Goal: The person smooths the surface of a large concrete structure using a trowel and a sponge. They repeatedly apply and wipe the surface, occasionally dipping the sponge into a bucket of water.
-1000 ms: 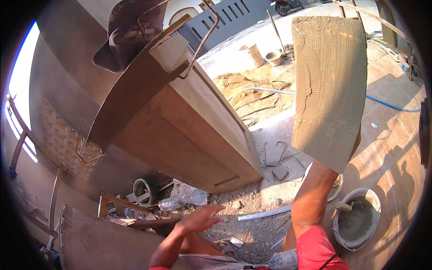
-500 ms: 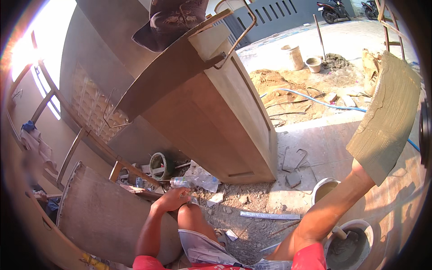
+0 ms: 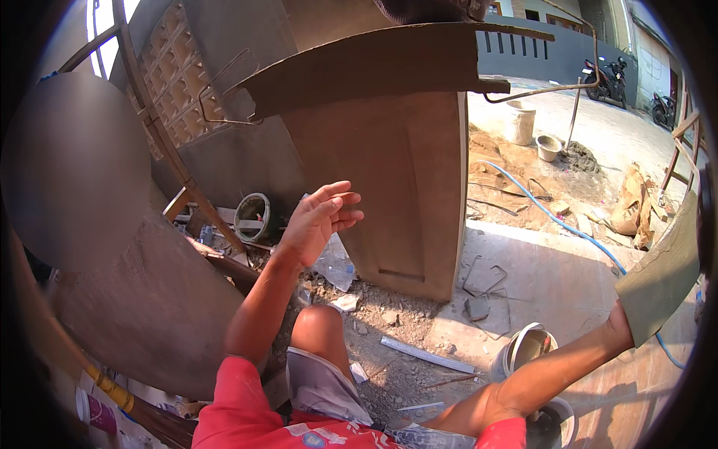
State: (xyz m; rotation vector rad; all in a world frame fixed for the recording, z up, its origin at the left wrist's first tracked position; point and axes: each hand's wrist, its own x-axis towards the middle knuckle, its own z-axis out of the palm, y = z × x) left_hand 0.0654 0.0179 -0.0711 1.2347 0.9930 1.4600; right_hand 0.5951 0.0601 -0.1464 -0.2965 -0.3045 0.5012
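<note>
Grey panel (image 3: 662, 283), right hand (image 3: 619, 322) half-hidden

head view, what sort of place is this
Probably a building site, partly outdoors: broken rubble litters the ground, a sandy heap lies beyond the bare panelled pillar, and the right hand holds a broad grey board.

no lettering legible

the red shirt (image 3: 239, 396) bears a pale print (image 3: 329, 433) and a round blue badge (image 3: 313, 440) at the front, too small and skewed to read; no words or numbers can be made out elsewhere.
</note>
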